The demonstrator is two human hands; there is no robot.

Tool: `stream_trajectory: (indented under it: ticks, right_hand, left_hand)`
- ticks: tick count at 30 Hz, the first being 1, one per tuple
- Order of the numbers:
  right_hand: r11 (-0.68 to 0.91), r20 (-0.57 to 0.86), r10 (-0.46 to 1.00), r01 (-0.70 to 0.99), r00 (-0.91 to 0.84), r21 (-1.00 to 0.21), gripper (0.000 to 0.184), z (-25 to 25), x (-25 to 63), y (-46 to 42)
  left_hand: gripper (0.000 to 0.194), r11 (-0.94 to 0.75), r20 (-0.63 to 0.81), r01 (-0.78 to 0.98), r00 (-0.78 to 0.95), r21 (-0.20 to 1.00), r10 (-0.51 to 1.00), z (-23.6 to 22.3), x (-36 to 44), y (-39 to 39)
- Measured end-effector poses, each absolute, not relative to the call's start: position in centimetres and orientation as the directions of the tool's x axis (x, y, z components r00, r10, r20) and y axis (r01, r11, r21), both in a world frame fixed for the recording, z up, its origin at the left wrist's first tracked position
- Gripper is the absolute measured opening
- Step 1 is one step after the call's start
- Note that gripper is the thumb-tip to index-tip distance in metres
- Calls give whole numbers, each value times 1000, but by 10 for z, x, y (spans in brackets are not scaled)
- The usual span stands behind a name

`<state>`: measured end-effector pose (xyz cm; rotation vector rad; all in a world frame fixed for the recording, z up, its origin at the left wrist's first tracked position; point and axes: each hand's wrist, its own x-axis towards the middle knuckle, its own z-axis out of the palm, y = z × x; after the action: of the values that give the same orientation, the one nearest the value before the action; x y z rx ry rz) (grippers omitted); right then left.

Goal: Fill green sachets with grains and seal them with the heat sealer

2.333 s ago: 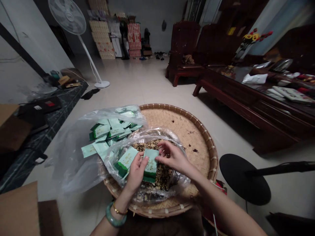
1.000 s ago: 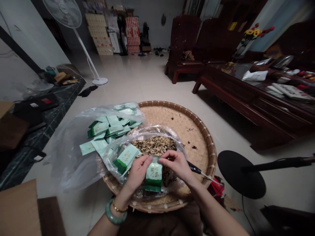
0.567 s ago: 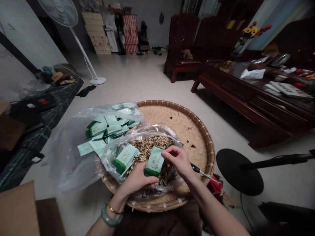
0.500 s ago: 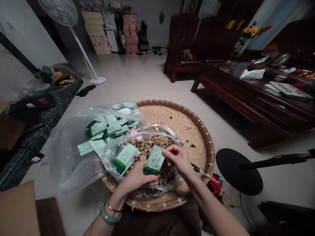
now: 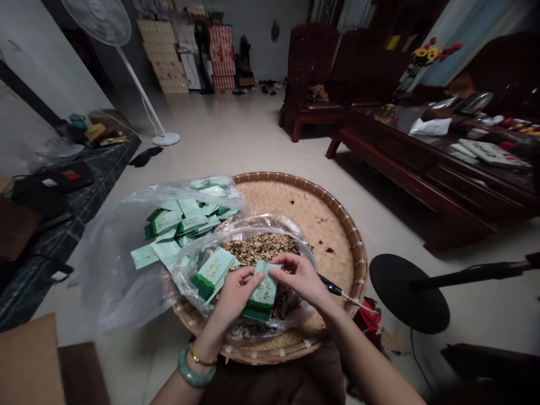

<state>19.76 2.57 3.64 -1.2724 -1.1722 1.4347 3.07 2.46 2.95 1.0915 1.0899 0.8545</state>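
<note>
Both my left hand point(image 5: 238, 293) and my right hand point(image 5: 297, 277) pinch a pale green sachet point(image 5: 263, 292) with gold lettering and a dark green band, one from each side. It stands over a heap of dried, crumbled brown leaves point(image 5: 259, 246) inside a clear plastic bag point(image 5: 248, 228). A second sachet point(image 5: 214, 269) lies in that bag beside my left hand. Further left, many similar sachets point(image 5: 169, 222) lie in a larger plastic bag point(image 5: 118, 270). Both bags rest on a round woven bamboo tray point(image 5: 320, 225).
A black-handled tool with a thin metal shaft point(image 5: 337, 291) lies on the tray's right rim. A round black stand base point(image 5: 407, 293) is on the right. A dark stone ledge point(image 5: 71, 219) runs along the left, and a dark wooden table point(image 5: 422, 169) stands at the right.
My right hand has moved left, and the sachet has turned more upright between my hands. My left hand has risen onto the sachet's edge.
</note>
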Motion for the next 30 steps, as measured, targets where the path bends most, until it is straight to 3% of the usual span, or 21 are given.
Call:
stream_trajectory:
  ticks: [5,10,13,16,18,20,22,26,28,30]
  right_hand:
    - [-90,-104,991,144,-86,-985,22,32,198,30]
    - [-24,-42,993,158,-114,-987,22,32,198,29]
    - [-56,-81,985,160,-154,-986,19,33,199,29]
    - [-91,-123,974,166,-191,-982,22,33,210,29]
    - [-34,-83,981,267,-174,-963,28,31,224,27]
    - [72,-6,988,487,-157,-871,35,25,240,23]
    - [151,19,981,703,-191,-695,50,15,253,18]
    - [161,-44,979,887,-199,-434,59,-3,259,11]
    - [142,-59,981,893,-184,-426,57,-7,260,13]
    - [120,-67,981,848,-180,-517,52,-6,265,18]
  left_hand:
    - [31,192,-193,25,187,981,963,29,32,19]
    - [43,373,-324,-111,313,921,893,21,35,13]
    - [45,502,-426,-115,390,857,816,17,39,11]
    - [46,562,-473,-154,388,812,791,17,41,10]
    - [48,553,-471,-182,355,813,808,19,40,11]
    - [48,543,-466,-200,329,815,821,21,38,13]
    - [48,538,-465,-206,316,817,827,23,36,15]
    - [48,521,-450,-196,314,831,836,24,34,19]
    - [46,506,-437,-189,314,841,843,24,33,21]
    - [45,494,-425,-183,316,850,848,22,32,23]
